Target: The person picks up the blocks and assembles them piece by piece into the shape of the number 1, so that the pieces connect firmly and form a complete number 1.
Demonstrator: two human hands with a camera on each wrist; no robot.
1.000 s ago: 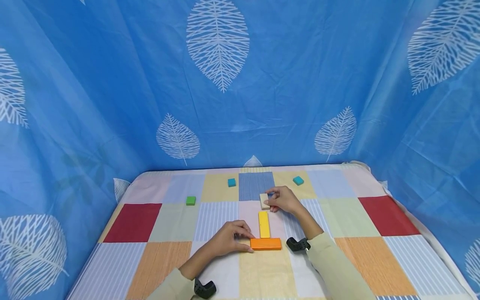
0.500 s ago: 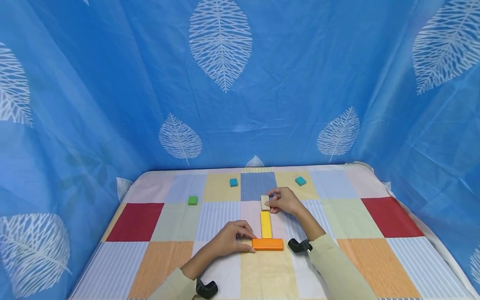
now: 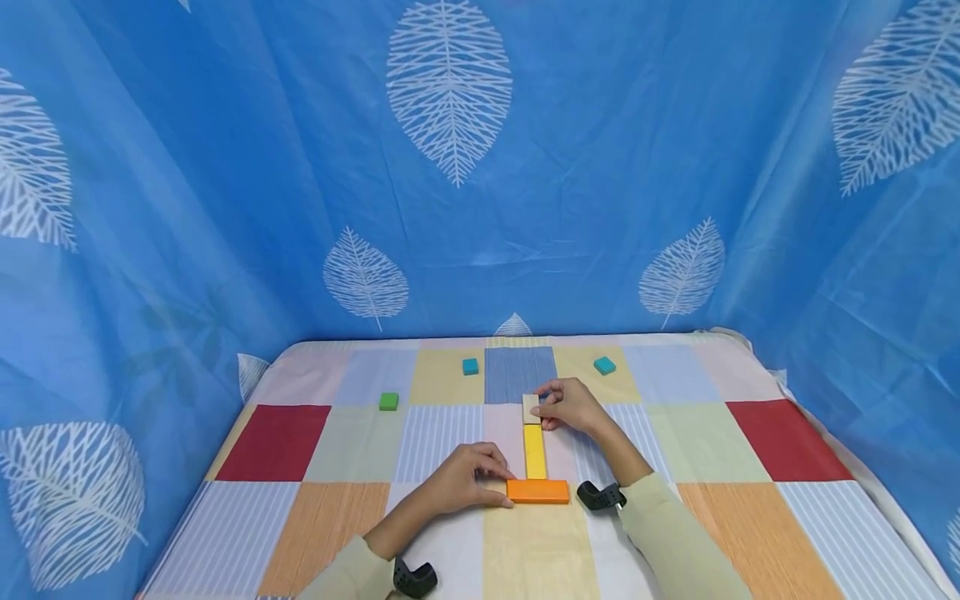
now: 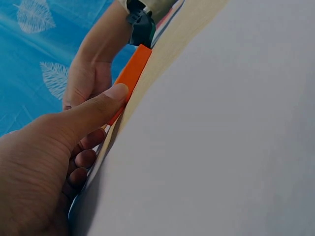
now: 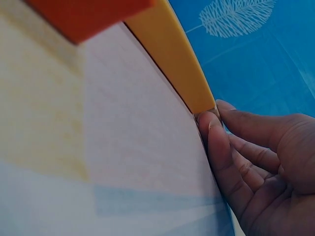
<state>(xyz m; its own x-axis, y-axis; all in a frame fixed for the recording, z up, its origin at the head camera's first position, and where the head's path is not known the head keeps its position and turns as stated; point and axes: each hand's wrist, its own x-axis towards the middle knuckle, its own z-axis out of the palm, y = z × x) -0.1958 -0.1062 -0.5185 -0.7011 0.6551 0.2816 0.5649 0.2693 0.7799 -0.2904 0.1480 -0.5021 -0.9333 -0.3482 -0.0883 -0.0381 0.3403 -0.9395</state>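
On the patchwork cloth lies an orange block [image 3: 536, 491] with a yellow block [image 3: 534, 451] set end-on against its far side, forming a T. A small beige block [image 3: 529, 408] sits at the yellow block's far end, in line with it. My right hand [image 3: 540, 410] pinches the beige block from the right. My left hand [image 3: 504, 487] holds the orange block's left end, thumb on the near edge. The left wrist view shows the thumb [image 4: 115, 93] against the orange block [image 4: 133, 69]. In the right wrist view my right hand's fingertips [image 5: 211, 125] meet the yellow block [image 5: 172, 59]; the beige block is hidden.
A green block [image 3: 388, 402] lies at the left. Two teal blocks [image 3: 470, 366] [image 3: 604, 365] lie near the far edge. The patchwork cloth [image 3: 750, 467] covers the table, and a blue leaf-print curtain [image 3: 450, 167] closes in the back and both sides.
My right hand has brought the beige block closer to the yellow block's far end and in line with it. The left hand has stayed on the orange block.
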